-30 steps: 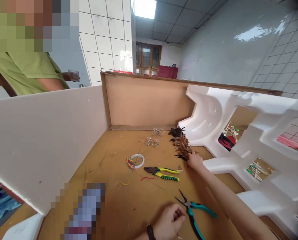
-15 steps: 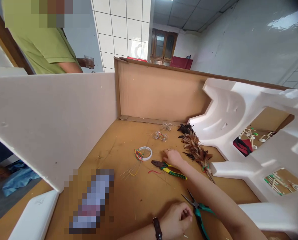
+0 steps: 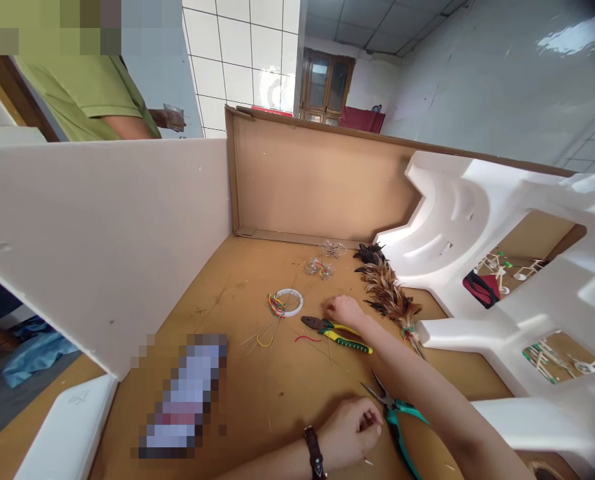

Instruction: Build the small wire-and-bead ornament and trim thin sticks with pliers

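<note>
My left hand (image 3: 353, 429), with a dark-strapped watch (image 3: 314, 453) on its wrist, rests on the brown table with fingers loosely curled and nothing visible in them. Beside it lie long-nose pliers (image 3: 401, 437) with teal handles, jaws apart. Farther out, my right hand (image 3: 344, 311) lies with bent fingers and no object showing; its fingertips are partly hidden. Just below that hand are combination pliers (image 3: 337, 335) with yellow-green handles. To the left sits a white ring (image 3: 297, 303) with coloured threads (image 3: 276, 305) and thin wires. A short red strand (image 3: 307, 339) lies near the pliers.
Tangled wire bundles (image 3: 320, 268) and a brown feather duster (image 3: 384, 287) lie farther back. White foam packing (image 3: 452, 200) stands along the right, a white board (image 3: 102, 233) on the left. A blurred phone-like object (image 3: 184, 400) lies front left. Behind the board, a person (image 3: 92, 100) holds a cup.
The whole view has shifted slightly. Both hands keep the same pose, and the pliers and ring stay in place on the table.
</note>
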Tool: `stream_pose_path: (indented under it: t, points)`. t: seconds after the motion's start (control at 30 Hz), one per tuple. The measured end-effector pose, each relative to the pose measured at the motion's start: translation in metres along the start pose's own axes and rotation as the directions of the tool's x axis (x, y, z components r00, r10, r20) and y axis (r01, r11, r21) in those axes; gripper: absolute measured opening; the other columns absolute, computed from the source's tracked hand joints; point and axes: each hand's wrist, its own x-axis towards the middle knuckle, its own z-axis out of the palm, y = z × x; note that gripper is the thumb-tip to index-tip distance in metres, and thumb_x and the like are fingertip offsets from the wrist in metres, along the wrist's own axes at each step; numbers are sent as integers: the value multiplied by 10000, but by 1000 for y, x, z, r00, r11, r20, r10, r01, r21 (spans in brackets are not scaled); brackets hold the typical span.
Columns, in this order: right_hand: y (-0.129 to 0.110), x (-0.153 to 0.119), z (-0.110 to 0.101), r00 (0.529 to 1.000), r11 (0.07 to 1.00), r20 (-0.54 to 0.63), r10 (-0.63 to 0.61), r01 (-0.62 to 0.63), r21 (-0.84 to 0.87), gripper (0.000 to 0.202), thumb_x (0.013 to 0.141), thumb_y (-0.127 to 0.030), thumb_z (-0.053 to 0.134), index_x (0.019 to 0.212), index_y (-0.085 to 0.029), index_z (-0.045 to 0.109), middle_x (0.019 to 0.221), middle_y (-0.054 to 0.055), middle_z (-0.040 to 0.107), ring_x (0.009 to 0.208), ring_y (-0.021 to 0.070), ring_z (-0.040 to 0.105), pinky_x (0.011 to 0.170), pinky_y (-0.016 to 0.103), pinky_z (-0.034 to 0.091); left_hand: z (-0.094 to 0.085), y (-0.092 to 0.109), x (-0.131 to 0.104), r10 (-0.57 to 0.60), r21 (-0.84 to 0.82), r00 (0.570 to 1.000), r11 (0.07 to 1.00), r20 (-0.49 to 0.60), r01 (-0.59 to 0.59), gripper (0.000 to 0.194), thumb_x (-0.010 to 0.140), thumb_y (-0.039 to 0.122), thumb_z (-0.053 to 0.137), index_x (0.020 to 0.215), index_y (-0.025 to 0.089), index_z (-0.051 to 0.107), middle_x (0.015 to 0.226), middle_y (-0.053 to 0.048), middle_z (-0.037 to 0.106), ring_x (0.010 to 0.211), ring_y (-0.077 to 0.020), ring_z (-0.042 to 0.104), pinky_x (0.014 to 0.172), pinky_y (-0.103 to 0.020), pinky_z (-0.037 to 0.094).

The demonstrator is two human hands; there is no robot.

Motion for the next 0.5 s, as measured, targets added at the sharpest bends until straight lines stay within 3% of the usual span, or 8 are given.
stream_pose_path:
  t: [0.3,0.4,0.5]
  points:
    - [53,-72,-60,998,986,50,33,-41,159,207,709,-241,503,694,-154,690,636,31,667,580,142,577,546,204,392,7,-15,3,-7,-83,1000,997,8,8,172,741,208,475,863,143,576,692,10,507,561,-66,423,464,-143,350]
    - [69,-101,-80,998,958,4,70,-68,277,240,734,-280,475,760,-160,681,664,25,662,576,137,566,529,207,395,8,-19,3,-13,-118,1000,993,21,15,171,745,222,474,867,143,565,663,18,476,532,-60,406,433,-134,353]
    - [79,-129,-93,987,916,-36,157,-132,380,211,696,-306,522,686,-159,674,579,17,627,535,137,544,497,212,381,8,-19,3,-29,-142,999,989,39,35,160,748,239,471,854,151,553,611,38,441,493,-57,395,427,-149,385]
